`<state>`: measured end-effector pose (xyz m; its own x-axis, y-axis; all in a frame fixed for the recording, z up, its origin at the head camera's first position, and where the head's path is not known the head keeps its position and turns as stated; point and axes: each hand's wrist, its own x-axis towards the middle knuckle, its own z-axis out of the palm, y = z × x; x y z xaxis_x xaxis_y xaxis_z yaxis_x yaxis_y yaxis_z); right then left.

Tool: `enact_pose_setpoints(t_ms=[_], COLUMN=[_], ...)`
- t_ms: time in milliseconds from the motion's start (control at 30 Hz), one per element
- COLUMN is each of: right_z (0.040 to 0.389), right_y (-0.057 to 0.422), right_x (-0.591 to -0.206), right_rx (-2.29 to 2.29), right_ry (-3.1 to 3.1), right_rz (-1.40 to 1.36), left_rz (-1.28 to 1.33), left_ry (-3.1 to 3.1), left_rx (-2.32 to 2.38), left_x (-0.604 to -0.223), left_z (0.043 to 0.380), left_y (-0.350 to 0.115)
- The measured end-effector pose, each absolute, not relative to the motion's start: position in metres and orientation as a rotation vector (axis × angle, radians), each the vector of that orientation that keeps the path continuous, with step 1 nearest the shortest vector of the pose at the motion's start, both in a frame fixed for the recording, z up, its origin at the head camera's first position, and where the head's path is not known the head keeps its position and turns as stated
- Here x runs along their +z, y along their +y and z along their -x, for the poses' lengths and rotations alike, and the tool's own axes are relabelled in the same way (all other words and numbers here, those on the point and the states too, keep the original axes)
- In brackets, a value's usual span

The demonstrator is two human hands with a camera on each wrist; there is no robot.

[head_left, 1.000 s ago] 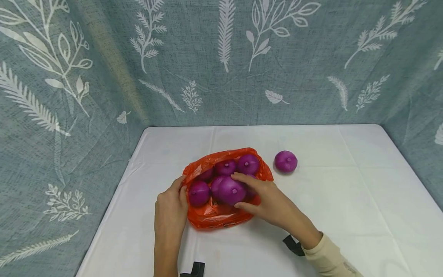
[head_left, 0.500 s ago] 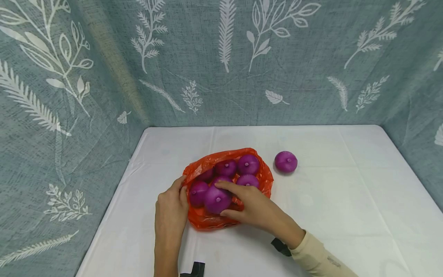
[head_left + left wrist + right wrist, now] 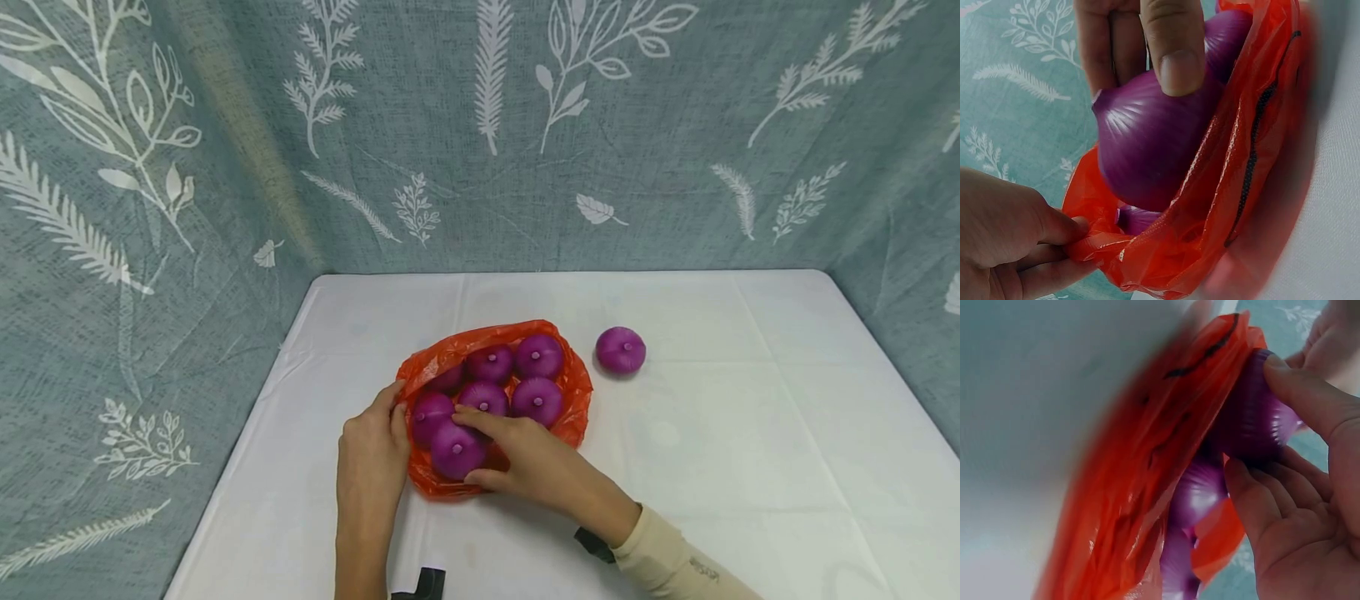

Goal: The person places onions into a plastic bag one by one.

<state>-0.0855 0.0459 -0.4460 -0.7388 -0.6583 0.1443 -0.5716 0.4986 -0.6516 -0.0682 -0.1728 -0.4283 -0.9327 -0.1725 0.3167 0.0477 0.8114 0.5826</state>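
An orange-red plastic bag (image 3: 577,392) lies with its mouth spread wide on the table, several purple onions (image 3: 538,357) inside it. At the bag's left rim my left hand (image 3: 373,450) pinches the plastic between thumb and fingers, as the left wrist view shows. My right hand (image 3: 536,462) reaches in from the right and grips one onion (image 3: 456,450) by its sides, at the near left part of the bag. In the left wrist view this onion (image 3: 1147,137) shows just inside the rim. The right wrist view shows the thumb and fingers around the same onion (image 3: 1254,412).
One more purple onion (image 3: 620,351) sits on the white-covered table (image 3: 735,417), right of the bag. A blue-green curtain (image 3: 450,208) with white leaf prints hangs behind the table and along its sides.
My right hand has carried the gripped onion left and nearer to me within the bag, uncovering other onions behind it. My left hand has stayed at the bag's rim.
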Motion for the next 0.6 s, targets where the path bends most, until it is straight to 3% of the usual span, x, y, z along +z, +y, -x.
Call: enact_pose_setpoints(t_ms=[600], right_z=[0.0768], right_y=[0.0402], right_x=[-0.4560], right_rx=[-0.959], right_ry=[2.648], right_rz=[1.109], left_rz=[-0.107], left_ry=[-2.658], left_rx=[-0.895], left_x=[-0.4313], left_z=[0.0667], left_y=[-0.1705])
